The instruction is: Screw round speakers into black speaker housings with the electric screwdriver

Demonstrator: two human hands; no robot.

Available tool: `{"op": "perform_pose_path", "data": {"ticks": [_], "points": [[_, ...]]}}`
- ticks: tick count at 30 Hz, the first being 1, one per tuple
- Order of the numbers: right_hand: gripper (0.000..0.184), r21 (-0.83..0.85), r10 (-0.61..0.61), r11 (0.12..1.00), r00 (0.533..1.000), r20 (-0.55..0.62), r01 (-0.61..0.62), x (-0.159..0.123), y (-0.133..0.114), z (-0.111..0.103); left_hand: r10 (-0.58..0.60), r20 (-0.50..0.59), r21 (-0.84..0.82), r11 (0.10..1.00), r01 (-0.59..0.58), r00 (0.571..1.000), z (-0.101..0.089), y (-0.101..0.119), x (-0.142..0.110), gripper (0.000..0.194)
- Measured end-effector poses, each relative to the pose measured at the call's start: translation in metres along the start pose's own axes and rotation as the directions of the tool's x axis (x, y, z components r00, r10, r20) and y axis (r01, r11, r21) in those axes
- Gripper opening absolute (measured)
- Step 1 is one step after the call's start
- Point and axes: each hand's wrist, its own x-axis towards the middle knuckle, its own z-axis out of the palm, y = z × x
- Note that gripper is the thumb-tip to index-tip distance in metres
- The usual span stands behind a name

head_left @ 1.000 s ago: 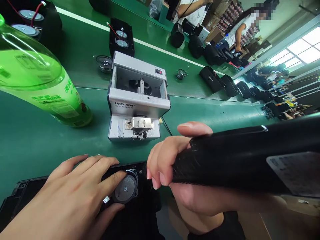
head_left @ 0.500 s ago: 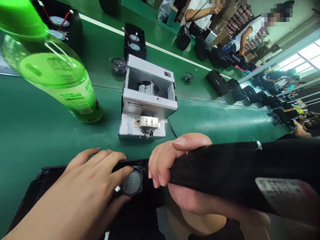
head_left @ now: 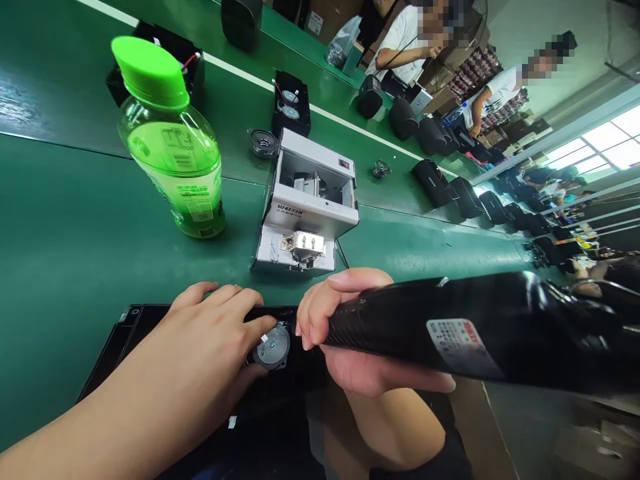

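My left hand grips a small round speaker driver by its edge, thumb on one side and forefinger on the other. The driver's grey magnet faces up, with a small white connector beside it. It sits at the far edge of a black speaker housing, which is partly hidden under my left hand and forearm. In my right hand is a black electric screwdriver, fingers wrapped round its ridged grip. A label and a wire hanging loop show on its body. Its tip is hidden behind my fingers, close to the driver.
Beyond my hands stands a grey Weixin machine, with a green drink bottle to its left. Loose speaker drivers and black housings lie on the green bench. Several black speakers line the right. Co-workers stand across.
The view has shifted, so the bottle and machine appear farther right and the bottle smaller. The screwdriver's handle shows more fully. Both hands keep their grips.
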Motion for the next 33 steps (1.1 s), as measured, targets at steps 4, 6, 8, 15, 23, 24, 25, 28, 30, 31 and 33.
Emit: {"op": "perform_pose_path", "data": {"ticks": [4, 6, 8, 15, 23, 24, 25, 28, 30, 31, 33], "points": [[0.085, -0.005, -0.128, 0.992, 0.987, -0.101, 0.128, -0.005, 0.008, 0.008, 0.005, -0.012, 0.034, 0.999, -0.005, 1.000, 0.001, -0.001, 0.000, 0.030], [0.087, -0.018, -0.137, 0.991, 0.981, -0.141, 0.135, -0.007, 0.015, 0.012, 0.013, -0.035, 0.047, 0.999, -0.011, 0.999, 0.002, -0.001, 0.000, 0.035], [0.087, -0.025, -0.154, 0.988, 0.974, -0.166, 0.152, -0.007, 0.016, 0.015, 0.021, -0.054, 0.059, 0.998, -0.018, 0.998, 0.003, -0.002, -0.001, 0.042], [0.072, -0.029, -0.268, 0.963, 0.937, -0.224, 0.269, 0.024, -0.057, 0.021, 0.054, -0.105, 0.093, 0.995, -0.044, 0.993, 0.012, -0.005, -0.008, 0.052], [0.085, -0.251, -0.405, 0.899, 0.898, -0.171, 0.358, 0.096, -0.054, 0.034, 0.033, -0.088, 0.087, 0.996, -0.025, 0.996, 0.010, 0.000, -0.005, 0.045], [0.086, -0.237, -0.386, 0.908, 0.910, -0.148, 0.347, 0.099, -0.048, 0.034, 0.028, -0.081, 0.089, 0.996, -0.021, 0.996, 0.009, 0.001, -0.005, 0.046], [0.087, -0.218, -0.362, 0.919, 0.922, -0.133, 0.329, 0.102, -0.044, 0.033, 0.019, -0.074, 0.090, 0.996, -0.012, 0.997, 0.008, 0.003, -0.005, 0.046], [0.085, -0.145, -0.333, 0.939, 0.929, -0.163, 0.312, 0.103, -0.040, 0.030, -0.015, -0.047, 0.091, 0.996, 0.020, 0.999, 0.005, 0.005, -0.004, 0.051], [0.082, -0.088, -0.296, 0.955, 0.935, -0.197, 0.283, 0.100, -0.043, 0.030, -0.020, -0.032, 0.095, 0.995, 0.023, 0.999, 0.004, 0.006, -0.003, 0.052], [0.081, -0.061, -0.272, 0.962, 0.941, -0.203, 0.265, 0.097, -0.046, 0.030, -0.013, -0.027, 0.097, 0.995, 0.015, 1.000, 0.004, 0.006, -0.003, 0.052], [0.079, -0.029, -0.237, 0.971, 0.946, -0.220, 0.237, 0.084, -0.055, 0.030, 0.004, -0.031, 0.100, 0.995, -0.001, 1.000, 0.005, 0.005, -0.004, 0.050]]}}
